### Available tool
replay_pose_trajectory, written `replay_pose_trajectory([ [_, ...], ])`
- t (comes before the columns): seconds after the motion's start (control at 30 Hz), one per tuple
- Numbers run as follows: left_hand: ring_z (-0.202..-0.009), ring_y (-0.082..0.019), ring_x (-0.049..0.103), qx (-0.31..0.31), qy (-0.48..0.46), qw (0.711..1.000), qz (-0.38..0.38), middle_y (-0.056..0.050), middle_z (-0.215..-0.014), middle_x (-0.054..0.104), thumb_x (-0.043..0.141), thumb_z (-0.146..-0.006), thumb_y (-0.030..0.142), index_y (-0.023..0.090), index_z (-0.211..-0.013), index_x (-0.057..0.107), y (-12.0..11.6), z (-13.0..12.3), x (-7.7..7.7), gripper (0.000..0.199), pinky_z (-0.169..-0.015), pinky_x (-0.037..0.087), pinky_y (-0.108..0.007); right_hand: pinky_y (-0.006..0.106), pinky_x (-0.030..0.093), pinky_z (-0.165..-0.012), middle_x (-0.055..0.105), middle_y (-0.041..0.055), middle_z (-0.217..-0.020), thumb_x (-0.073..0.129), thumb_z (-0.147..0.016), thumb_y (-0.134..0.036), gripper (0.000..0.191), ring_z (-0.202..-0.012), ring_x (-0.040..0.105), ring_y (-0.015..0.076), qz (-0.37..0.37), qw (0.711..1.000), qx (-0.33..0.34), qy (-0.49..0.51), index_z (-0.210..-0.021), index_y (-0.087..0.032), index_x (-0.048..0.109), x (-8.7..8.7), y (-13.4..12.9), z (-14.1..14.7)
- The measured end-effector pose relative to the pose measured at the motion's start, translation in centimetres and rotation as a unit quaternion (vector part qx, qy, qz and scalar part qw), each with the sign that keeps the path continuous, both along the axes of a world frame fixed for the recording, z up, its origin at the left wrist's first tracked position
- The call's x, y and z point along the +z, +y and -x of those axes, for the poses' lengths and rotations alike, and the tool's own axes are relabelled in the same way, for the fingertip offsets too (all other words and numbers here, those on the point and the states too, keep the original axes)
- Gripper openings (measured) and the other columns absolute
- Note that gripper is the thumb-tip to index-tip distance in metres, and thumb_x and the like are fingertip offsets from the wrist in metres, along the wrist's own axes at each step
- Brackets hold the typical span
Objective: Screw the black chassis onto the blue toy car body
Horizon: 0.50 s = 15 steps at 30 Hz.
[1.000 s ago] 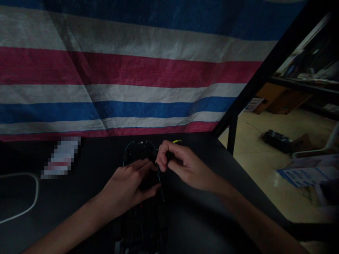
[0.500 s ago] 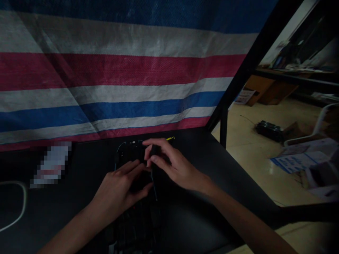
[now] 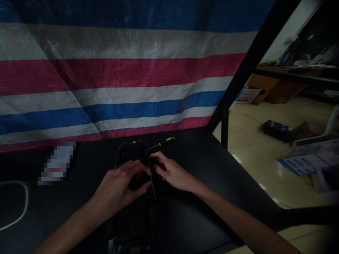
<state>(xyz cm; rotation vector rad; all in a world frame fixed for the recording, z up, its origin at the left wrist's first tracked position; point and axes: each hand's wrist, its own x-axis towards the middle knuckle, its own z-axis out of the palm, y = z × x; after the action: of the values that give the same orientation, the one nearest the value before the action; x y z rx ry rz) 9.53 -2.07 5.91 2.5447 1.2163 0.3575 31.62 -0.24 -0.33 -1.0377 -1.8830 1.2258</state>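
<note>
A long black model car (image 3: 132, 225), thinly edged in light blue, lies on the black table; darkness hides most of its detail. Over its middle rests my left hand (image 3: 125, 180), fingers and thumb curled against its right side. My right hand (image 3: 168, 173) is just beyond that side, its fingers bent together close to the blue edge strip (image 3: 151, 173). Whatever sits between the right fingertips is too dark to make out. Behind the right hand lies a black and yellow screwdriver (image 3: 167, 141), its shaft pointing at the car's far end.
A striped woven sheet (image 3: 119, 74) hangs along the table's back edge. To the left are a blurred-out packet (image 3: 57, 164) and a white cable (image 3: 26, 197). A black frame post (image 3: 224, 128) stands at the right corner, with boxes (image 3: 304, 162) on the floor beyond.
My right hand has come down and toward me, beside the car. The small black piece seen in its fingers before is no longer visible. More of the screwdriver shows; my left hand has barely moved.
</note>
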Motion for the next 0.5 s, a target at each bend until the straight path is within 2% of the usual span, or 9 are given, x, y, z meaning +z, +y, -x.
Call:
replay_pose_trajectory([
  [0.3,-0.071,-0.018,0.066,0.021,0.044,0.996,0.077,0.002,-0.086,0.067,0.065,-0.093,0.046,0.028,-0.111,0.065,1.0,-0.1,1.0,0.026,-0.062,0.044,-0.029,0.027,0.044,-0.068,0.065,0.0011,-0.097,0.047,-0.102,-0.021,0.027,-0.072,0.057,0.0117,0.008,1.000,-0.002,0.025,-0.128,-0.023,0.049,-0.1,0.0,0.2],
  [0.5,-0.072,-0.019,0.066,0.031,0.058,0.993,0.095,0.001,-0.087,0.068,0.062,-0.094,0.048,0.026,-0.110,0.065,0.9,-0.4,1.5,0.028,-0.064,0.043,-0.031,0.027,0.044,-0.068,0.065,0.0003,-0.095,0.048,-0.101,-0.021,0.025,-0.072,0.057,0.0125,0.007,0.999,-0.006,0.031,-0.126,-0.024,0.048,-0.3,-0.1,0.3],
])
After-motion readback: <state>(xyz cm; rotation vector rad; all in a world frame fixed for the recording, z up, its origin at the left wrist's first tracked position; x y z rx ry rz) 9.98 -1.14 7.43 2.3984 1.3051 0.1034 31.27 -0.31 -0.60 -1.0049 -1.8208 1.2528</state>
